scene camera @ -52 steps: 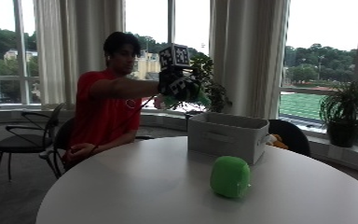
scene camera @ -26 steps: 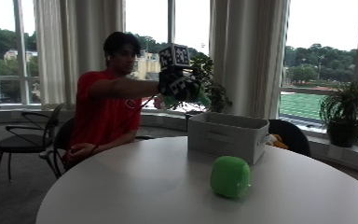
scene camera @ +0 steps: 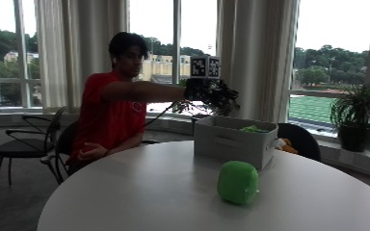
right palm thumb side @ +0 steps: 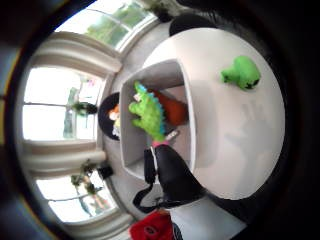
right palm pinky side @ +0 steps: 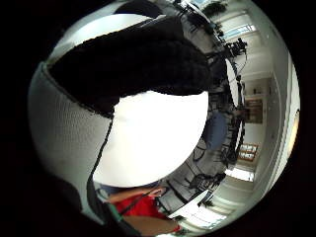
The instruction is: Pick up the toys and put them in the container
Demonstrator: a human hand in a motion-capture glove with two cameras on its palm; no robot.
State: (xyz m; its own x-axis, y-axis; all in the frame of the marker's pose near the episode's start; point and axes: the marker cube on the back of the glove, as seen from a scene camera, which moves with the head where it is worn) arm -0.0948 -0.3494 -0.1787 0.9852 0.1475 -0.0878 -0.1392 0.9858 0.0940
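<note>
Toys were split between two places: a green dinosaur toy (right palm thumb side: 147, 116) lay inside the grey container (scene camera: 234, 140) on top of an orange toy (right palm thumb side: 170, 111), and only a bit of green showed above the container's rim from the outside view. A second green toy (scene camera: 238, 182), rounded and plush, stood alone on the white round desk (scene camera: 140, 197), in front of the container and apart from it.

A seated person in a red shirt (scene camera: 111, 115) held an arm out level, and the gloved right hand (scene camera: 201, 90) hung in the air above the near end of the container, touching nothing. From the thumb side palm view, one black gloved finger (right palm thumb side: 175, 172) pointed down toward the container's wall, with the dinosaur toy just past its tip and no longer in the hand. Whether the other fingers were straight or curled could not be told; the hand looked released. The person's bare hand (scene camera: 92, 152) rested at the lap beside the desk's edge.
</note>
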